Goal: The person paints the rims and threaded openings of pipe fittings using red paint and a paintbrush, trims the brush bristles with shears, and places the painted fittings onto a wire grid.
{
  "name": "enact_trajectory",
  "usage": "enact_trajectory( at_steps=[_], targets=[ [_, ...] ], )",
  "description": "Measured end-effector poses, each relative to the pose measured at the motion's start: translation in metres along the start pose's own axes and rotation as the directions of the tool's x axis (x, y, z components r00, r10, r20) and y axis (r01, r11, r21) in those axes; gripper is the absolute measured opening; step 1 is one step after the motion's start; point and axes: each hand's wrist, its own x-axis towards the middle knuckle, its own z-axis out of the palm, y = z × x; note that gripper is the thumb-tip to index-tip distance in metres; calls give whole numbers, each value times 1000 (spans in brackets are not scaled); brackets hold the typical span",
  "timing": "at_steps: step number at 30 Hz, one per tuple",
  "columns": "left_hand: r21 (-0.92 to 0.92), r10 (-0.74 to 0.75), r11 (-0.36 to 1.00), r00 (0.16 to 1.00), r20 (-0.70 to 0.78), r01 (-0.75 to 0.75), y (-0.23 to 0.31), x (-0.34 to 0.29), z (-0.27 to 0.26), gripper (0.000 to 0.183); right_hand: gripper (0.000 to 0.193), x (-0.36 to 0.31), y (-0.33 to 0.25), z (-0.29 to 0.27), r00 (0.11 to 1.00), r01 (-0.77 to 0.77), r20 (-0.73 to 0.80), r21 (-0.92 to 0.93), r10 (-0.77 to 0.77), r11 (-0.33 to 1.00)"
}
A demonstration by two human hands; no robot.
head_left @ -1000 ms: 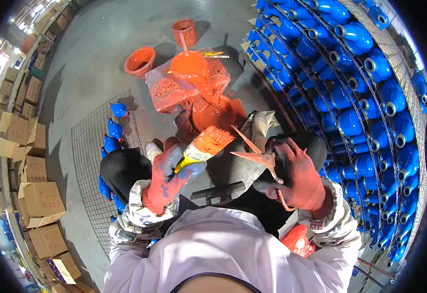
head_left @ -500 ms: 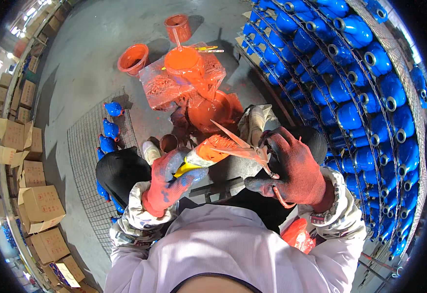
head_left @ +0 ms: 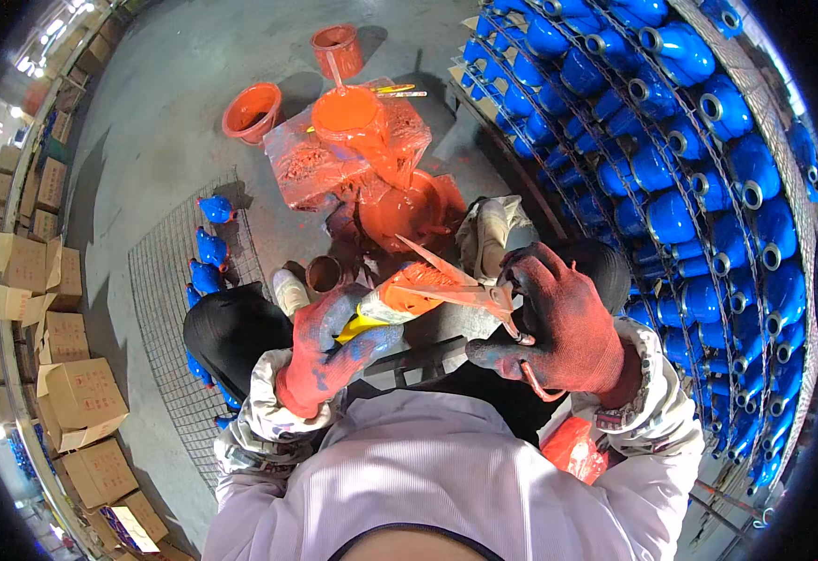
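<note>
While the left hand (head_left: 334,341) closes its fingers round the yellow handle (head_left: 359,326) of a paintbrush (head_left: 383,304), the right hand (head_left: 563,323), thumb and fingers parted, holds opened scissors (head_left: 493,297) whose blades (head_left: 440,261) overlap the orange bristles (head_left: 415,279), contact unclear, nearer the wearer than a paint-smeared basin (head_left: 441,196)

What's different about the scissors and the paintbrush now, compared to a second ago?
The scissors moved left, toward the paintbrush. Now one blade overlaps its orange bristles in this view; before, the blades were beside them. Nothing was grabbed or let go: the left hand still holds the paintbrush, the right hand still holds the scissors, and the blades are still open.
</note>
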Motion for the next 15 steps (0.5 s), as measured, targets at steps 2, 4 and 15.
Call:
enact_trajectory(
  at_steps=[2, 4, 15],
  targets=[
    [-61, -24, 998, 1000, 4, 24, -2, -1, 0, 32, 76, 0, 0, -1, 1000, -10, 13, 9, 9, 1000],
    [-120, -49, 991, 999, 7, 50, -3, 0, 0, 32, 76, 1, 1, -1, 1000, 8, 20, 55, -9, 998],
    [-54, -11, 998, 1000, -5, 10, -2, 2, -1, 31, 72, 1, 12, 5, 998, 68, -5, 30, -68, 997]
  ],
)
